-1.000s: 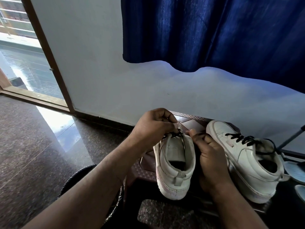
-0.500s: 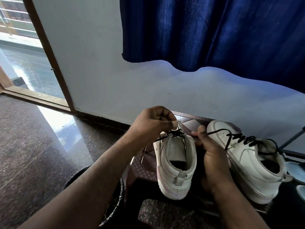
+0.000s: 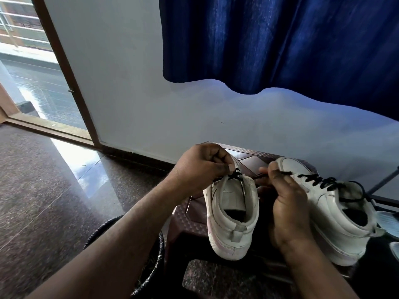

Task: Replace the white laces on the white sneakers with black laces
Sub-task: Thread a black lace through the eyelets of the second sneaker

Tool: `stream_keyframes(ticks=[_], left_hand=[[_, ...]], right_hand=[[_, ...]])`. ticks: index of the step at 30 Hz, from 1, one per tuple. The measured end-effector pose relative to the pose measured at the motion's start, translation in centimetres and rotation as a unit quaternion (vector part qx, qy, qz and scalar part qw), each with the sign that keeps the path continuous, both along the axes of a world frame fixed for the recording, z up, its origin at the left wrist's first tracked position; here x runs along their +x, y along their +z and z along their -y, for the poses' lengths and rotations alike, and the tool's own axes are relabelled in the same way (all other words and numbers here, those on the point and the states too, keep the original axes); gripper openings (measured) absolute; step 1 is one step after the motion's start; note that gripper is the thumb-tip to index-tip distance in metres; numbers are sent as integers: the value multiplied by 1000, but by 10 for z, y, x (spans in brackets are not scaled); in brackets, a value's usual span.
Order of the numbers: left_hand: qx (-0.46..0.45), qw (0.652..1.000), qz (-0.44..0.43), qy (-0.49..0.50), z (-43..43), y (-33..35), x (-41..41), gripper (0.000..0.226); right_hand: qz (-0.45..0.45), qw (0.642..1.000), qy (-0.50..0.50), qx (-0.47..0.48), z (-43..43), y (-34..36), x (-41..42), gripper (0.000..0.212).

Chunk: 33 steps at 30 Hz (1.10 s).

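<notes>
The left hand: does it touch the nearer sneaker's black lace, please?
Touching: the head view shows the left hand pinching the black lace over the nearer sneaker.

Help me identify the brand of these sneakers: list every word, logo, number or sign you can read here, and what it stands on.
No text in this view can be read.
sneaker being laced: only a faint mark on its tongue, too blurred to read.
second sneaker: no legible brand or number.
blue curtain: plain, no print.

Bare forearms, bare left hand (image 3: pixel 200 167), right hand (image 3: pixel 287 203)
</notes>
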<state>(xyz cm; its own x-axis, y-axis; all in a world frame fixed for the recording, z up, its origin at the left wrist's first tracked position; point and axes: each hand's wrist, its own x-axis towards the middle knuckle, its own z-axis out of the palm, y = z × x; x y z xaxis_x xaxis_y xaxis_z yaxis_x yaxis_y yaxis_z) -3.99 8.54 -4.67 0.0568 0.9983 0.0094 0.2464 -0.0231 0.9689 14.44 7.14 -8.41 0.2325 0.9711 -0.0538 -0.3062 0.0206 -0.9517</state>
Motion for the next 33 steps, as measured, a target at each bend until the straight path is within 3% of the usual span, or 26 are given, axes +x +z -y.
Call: stream_keyframes(ticks=[4,9,13,16,21,23,27,33], left_hand=[[-24,1000,-12,15,0,1,-6,4],[-14,1000,-18,22,8,5,-10,26],[-38,991,-124,-35,14,9,-11,44],[-84,981,-163,-63,16,8,-15,51],[-105,984,-129,-71,19,9,-14,33],[-78,988,-129,-21,21,11,-7,23],[32,968,-237,70,18,12,-7,19],[85,958,-263,72,18,10,-10,27]], right_hand=[[25,999,47,-8,7,4,-6,46],[19,998,65,19,7,6,-1,38],[84,984,132,83,11,6,2,26],[140,977,125,101,11,4,0,13],[149,981,62,104,12,0,-5,12],[142,983,34,110,12,-1,-5,14],[109,988,23,104,14,-2,-7,17],[11,996,15,82,6,16,4,17]])
